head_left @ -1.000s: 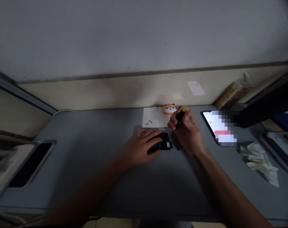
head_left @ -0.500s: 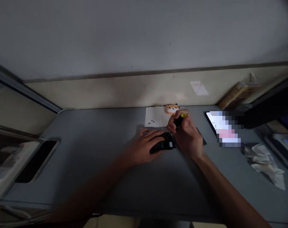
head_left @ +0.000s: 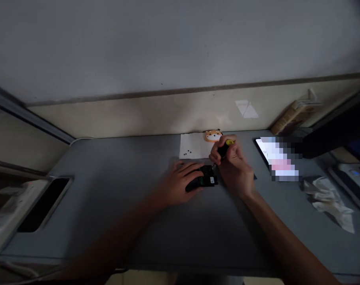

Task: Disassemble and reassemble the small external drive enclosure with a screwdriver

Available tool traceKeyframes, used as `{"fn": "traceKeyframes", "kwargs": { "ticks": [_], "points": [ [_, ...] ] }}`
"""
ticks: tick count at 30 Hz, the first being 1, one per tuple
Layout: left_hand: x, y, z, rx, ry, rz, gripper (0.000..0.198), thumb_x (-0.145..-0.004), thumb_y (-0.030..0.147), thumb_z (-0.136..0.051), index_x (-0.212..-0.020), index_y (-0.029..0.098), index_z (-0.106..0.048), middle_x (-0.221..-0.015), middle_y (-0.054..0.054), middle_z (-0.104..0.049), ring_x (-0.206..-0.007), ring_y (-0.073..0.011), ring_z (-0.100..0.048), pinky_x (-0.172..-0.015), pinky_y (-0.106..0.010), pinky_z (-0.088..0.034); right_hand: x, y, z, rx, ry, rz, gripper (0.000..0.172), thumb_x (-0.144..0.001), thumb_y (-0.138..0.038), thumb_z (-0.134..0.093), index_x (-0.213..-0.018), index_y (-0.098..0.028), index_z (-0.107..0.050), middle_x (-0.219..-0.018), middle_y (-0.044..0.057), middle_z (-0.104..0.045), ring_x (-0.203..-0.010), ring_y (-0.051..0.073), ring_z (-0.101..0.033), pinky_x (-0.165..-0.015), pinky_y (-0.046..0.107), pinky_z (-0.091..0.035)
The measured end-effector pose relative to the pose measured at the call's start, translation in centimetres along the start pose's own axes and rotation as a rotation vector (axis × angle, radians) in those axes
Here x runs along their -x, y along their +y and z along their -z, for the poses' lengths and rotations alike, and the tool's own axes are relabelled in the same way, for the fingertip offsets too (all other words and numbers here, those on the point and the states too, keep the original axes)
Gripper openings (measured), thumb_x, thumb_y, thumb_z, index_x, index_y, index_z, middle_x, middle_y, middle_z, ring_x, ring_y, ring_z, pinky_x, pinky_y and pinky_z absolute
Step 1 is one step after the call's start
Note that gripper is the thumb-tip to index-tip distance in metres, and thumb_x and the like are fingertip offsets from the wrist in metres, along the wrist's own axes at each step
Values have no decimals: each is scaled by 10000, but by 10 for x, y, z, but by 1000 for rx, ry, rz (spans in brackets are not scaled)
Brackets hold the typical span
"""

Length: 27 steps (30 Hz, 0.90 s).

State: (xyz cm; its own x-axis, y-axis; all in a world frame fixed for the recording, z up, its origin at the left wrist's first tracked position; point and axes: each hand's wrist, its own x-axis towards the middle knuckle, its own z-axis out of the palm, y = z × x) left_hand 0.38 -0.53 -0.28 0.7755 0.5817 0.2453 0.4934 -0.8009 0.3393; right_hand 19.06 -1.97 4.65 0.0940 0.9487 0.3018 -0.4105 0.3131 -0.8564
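Observation:
My left hand grips a small black electronic device from its left side, pressing it on the desk. The device has a patch of green and a small white label; much of it lies under my fingers. In my right hand is a screwdriver with a black and yellow handle. Its thin shaft slants down to the device's upper right part; I cannot make out exactly where the tip sits. Beyond my hands, several tiny dark screws lie on a white sheet.
An orange dog-faced case rests at the sheet's back edge. To the right are a lit tablet or phone, crumpled tissue and a carton by the wall. A dark-screened phone lies on the left of the grey desk.
The view has shifted slightly. Both hands keep almost the same places, with the screwdriver still held against the device.

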Motion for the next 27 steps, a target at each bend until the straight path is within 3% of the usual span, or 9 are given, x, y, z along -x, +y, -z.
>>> {"fn": "traceKeyframes", "kwargs": {
  "ticks": [16, 27],
  "points": [
    [0, 2, 1, -19, 20, -1, 304, -1042, 380, -520, -1283, 235, -635, -1448, -94, -625, -1365, -275, -552, -1124, -509, -398, 2, 4, 3, 2, -77, -9, 253, -993, -495, -556, -907, -256, -550, -723, -25, -480, -620, 134, -401, -610, 303, -339],
    [2, 1, -4, -63, 41, -3, 328, -1062, 412, -471, -1293, 246, -634, -1444, -84, -629, -1356, -266, -558, -1148, -502, -370, 3, 4, 4, 4, -87, 1, 249, -996, -494, -549, -907, -261, -543, -698, -26, -446, -617, 144, -385, -615, 315, -340]
  ]
}}
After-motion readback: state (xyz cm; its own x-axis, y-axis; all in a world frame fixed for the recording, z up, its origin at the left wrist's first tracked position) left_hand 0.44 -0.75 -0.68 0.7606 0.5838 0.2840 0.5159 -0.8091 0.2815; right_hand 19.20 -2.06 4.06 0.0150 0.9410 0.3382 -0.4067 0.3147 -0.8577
